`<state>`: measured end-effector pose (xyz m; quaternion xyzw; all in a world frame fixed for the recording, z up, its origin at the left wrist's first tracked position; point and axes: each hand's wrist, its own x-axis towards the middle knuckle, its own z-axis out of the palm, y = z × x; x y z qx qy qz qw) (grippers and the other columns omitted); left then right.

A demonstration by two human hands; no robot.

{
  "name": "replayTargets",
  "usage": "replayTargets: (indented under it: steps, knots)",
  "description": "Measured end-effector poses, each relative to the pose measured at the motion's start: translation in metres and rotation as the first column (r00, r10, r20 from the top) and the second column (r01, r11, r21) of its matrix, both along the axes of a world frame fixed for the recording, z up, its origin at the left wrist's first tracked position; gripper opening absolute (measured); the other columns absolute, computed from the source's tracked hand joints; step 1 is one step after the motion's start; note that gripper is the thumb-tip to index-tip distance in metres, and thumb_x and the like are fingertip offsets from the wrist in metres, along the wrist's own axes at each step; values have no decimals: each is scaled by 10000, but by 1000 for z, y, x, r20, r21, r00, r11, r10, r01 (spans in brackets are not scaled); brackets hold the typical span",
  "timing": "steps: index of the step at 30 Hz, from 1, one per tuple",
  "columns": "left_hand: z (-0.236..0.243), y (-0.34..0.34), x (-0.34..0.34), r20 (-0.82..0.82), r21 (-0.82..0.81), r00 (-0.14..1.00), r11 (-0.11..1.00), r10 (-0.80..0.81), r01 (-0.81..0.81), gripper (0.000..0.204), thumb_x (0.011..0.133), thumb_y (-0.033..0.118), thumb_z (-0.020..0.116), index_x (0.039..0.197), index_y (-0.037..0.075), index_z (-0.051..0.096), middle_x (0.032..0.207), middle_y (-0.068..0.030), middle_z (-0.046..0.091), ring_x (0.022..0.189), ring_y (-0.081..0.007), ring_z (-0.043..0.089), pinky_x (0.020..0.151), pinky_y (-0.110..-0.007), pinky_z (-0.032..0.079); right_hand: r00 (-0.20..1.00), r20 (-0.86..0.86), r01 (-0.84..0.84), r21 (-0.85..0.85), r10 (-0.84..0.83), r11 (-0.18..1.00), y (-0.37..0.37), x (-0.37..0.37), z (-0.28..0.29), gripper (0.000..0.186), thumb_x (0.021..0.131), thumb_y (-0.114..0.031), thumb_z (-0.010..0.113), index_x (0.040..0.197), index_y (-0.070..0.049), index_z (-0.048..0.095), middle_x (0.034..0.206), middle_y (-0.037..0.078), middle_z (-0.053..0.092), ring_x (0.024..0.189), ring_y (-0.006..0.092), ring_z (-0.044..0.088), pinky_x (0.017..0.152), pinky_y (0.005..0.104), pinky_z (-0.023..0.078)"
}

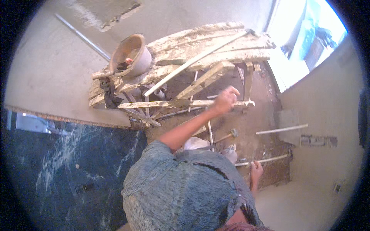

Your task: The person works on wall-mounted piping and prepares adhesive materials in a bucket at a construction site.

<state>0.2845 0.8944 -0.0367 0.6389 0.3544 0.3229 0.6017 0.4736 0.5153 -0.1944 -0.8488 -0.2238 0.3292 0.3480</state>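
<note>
My left hand (226, 100) reaches forward over the wooden rail (200, 103) of a trestle, slightly blurred. Its fingers are curled in; anything inside them is hidden. Lower on the right, my right hand (256, 169) has its fingers drawn together beside a thin white pipe (271, 158). Whether the fingers grip that pipe or only overlap it in view, I cannot tell. Between my arms, a hammer-like tool (227, 135) with a wooden handle lies on the dirty floor.
Ahead stands a scaffold of rough planks (208, 42), carrying a mortar-stained bucket (133, 57) and a long white pipe (192, 63) laid across. Another pipe (281, 129) is by the right wall (327, 104). Dark veined slabs (77, 165) are at left; a bright opening (293, 61) is at upper right.
</note>
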Motion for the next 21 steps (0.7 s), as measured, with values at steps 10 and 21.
replayTargets:
  steps: [10, 21]
  knots:
    - [194, 204, -261, -272, 442, 644, 688, 715, -576, 164, 871, 154, 487, 825, 35, 590, 736, -38, 574, 615, -136, 547, 533, -325, 484, 964, 211, -186, 87, 165, 979, 79, 102, -2, 288, 822, -143, 643, 1041, 44, 641, 907, 146, 673, 802, 233, 621, 749, 347, 488]
    - [85, 342, -384, -984, 163, 83, 985, 158, 64, 381, 777, 277, 609, 1064, 36, 681, 1042, -155, 684, 923, -238, 658, 775, -387, 508, 941, 160, -290, -77, 299, 954, 89, -9, -19, 217, 796, -113, 631, 970, 14, 655, 825, 138, 666, 766, 220, 635, 704, 348, 495]
